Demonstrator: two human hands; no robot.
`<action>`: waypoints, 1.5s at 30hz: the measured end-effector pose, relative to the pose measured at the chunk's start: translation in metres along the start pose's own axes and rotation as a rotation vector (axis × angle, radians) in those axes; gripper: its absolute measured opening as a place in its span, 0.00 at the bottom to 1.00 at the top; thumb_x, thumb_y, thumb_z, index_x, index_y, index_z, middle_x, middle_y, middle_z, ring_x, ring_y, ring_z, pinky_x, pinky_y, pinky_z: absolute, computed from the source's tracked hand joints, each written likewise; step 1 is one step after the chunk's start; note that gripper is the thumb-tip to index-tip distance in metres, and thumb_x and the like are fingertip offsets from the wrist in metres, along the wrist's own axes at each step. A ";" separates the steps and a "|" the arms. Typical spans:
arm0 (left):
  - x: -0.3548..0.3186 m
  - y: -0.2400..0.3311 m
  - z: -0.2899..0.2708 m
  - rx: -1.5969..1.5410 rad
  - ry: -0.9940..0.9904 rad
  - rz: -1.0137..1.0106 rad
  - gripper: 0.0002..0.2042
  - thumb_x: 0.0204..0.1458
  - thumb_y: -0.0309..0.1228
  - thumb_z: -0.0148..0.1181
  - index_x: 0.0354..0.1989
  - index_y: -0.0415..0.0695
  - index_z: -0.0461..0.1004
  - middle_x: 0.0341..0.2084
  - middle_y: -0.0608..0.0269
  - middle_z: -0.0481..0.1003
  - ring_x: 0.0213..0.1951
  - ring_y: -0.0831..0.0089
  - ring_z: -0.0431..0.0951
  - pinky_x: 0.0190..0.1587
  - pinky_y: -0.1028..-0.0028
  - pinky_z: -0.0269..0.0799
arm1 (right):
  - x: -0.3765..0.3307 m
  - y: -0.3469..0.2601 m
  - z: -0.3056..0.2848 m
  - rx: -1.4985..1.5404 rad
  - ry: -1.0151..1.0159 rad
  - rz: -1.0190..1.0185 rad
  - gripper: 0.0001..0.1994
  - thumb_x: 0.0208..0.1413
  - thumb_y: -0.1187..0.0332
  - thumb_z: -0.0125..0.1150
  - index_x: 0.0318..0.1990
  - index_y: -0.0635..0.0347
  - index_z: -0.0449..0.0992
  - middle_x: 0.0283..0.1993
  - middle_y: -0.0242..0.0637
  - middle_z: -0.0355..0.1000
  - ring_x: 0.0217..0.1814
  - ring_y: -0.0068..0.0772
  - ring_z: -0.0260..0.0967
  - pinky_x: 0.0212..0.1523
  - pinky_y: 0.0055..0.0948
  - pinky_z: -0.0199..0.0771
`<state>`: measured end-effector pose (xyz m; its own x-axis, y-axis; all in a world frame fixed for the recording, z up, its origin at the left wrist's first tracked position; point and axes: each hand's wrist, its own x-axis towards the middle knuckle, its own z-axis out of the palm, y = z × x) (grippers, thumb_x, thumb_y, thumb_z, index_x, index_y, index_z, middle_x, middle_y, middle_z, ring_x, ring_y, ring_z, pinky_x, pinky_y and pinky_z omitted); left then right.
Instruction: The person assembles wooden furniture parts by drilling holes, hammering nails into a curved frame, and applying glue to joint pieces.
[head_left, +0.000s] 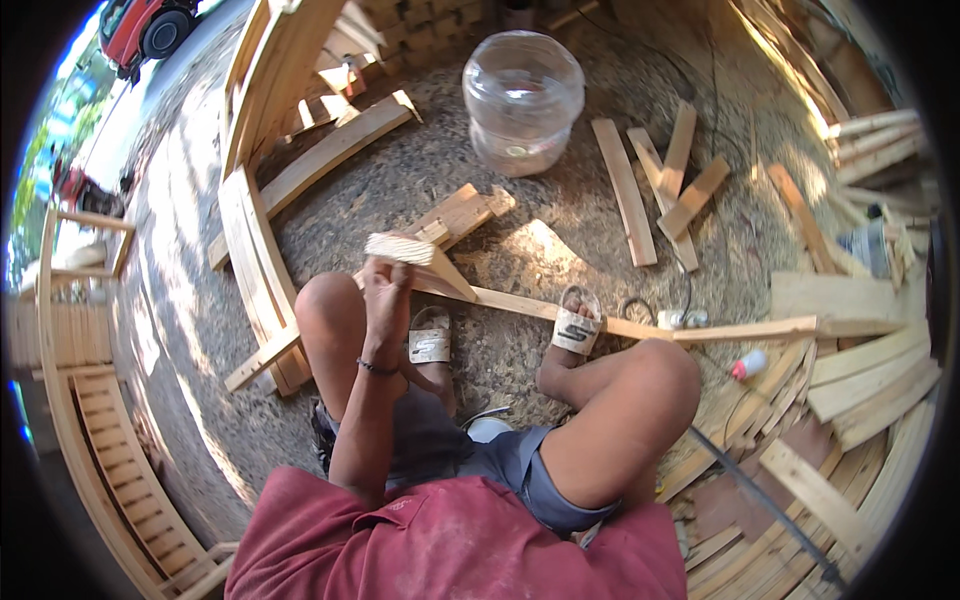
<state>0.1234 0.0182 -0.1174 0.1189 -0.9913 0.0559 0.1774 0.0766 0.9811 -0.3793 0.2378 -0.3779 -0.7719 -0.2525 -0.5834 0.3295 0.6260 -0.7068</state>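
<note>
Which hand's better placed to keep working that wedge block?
Likely the left: the left hand already grips the wooden wedge block against the long strip. The right hand is not in view.

Left hand (pixel 387 290) raised above left knee, fingers curled shut; right hand out of view.

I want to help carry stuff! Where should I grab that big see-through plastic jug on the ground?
Probably best at the narrower waist of the clear jug, with one hand on each side. It stands upright on the sawdust floor with its rounded top bulging above that waist, so hands there would likely slip less. Come from the left, where the floor is bare; loose wood strips lie close on its right.
</note>
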 end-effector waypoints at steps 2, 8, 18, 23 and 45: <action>-0.004 0.014 -0.002 0.094 -0.022 0.018 0.24 0.59 0.46 0.61 0.52 0.39 0.68 0.43 0.64 0.75 0.48 0.77 0.73 0.52 0.74 0.68 | -0.032 -0.017 -0.010 0.249 -0.099 -0.043 0.36 0.54 0.46 0.63 0.61 0.67 0.66 0.57 0.52 0.72 0.56 0.54 0.73 0.55 0.51 0.73; 0.004 0.071 -0.007 0.052 -0.256 0.004 0.22 0.58 0.36 0.66 0.56 0.41 0.69 0.45 0.64 0.77 0.49 0.77 0.75 0.54 0.73 0.70 | -0.125 -0.136 -0.088 0.830 -0.523 -0.429 0.36 0.57 0.45 0.61 0.62 0.66 0.65 0.58 0.51 0.71 0.56 0.54 0.72 0.57 0.54 0.73; 0.005 0.058 -0.003 -0.140 -0.340 0.001 0.22 0.53 0.36 0.71 0.52 0.40 0.71 0.41 0.64 0.78 0.44 0.80 0.77 0.49 0.77 0.75 | -0.317 -0.442 -0.013 0.698 -0.712 -1.252 0.41 0.54 0.45 0.64 0.66 0.66 0.59 0.63 0.50 0.64 0.65 0.52 0.65 0.66 0.53 0.67; -0.014 0.060 -0.003 -0.162 -0.224 0.068 0.22 0.53 0.34 0.71 0.52 0.39 0.70 0.43 0.63 0.78 0.46 0.78 0.78 0.50 0.76 0.75 | -0.418 -0.426 0.131 0.473 -1.258 -1.039 0.38 0.52 0.51 0.67 0.63 0.68 0.60 0.54 0.50 0.71 0.55 0.44 0.73 0.56 0.47 0.77; -0.018 0.053 0.006 -0.155 -0.101 0.134 0.29 0.47 0.40 0.77 0.53 0.35 0.73 0.42 0.62 0.78 0.45 0.78 0.77 0.47 0.74 0.75 | -0.499 -0.347 0.236 0.306 -1.272 -1.133 0.18 0.50 0.67 0.75 0.44 0.62 0.75 0.39 0.33 0.74 0.39 0.25 0.71 0.43 0.28 0.72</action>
<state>0.1253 0.0395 -0.0651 0.0540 -0.9763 0.2095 0.3156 0.2157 0.9240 0.0198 -0.0280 0.0642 0.1537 -0.9045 0.3979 0.1691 -0.3727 -0.9124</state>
